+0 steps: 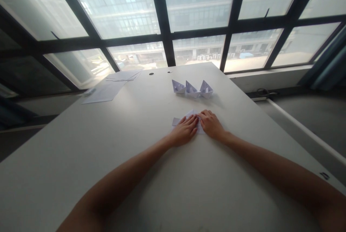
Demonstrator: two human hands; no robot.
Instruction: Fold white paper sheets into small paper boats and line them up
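A partly folded piece of white paper (176,121) lies on the white table under both hands, much of it covered by them. My left hand (183,131) rests flat across its left and middle part, fingers stretched out. On the other side, my right hand (212,123) has its fingers curled down at the paper's right part, fingertips close to those of my left hand. Just beyond the hands stand three folded paper boats in a row: a left boat (178,88), a middle boat (192,91) and a right boat (206,91).
White paper sheets (104,93) lie at the table's far left, with more overlapping sheets (123,77) behind them. Two small dark-rimmed holes, one a round hole (151,74), sit near the far edge of the table (121,174). Large dark-framed windows (200,1) rise behind it.
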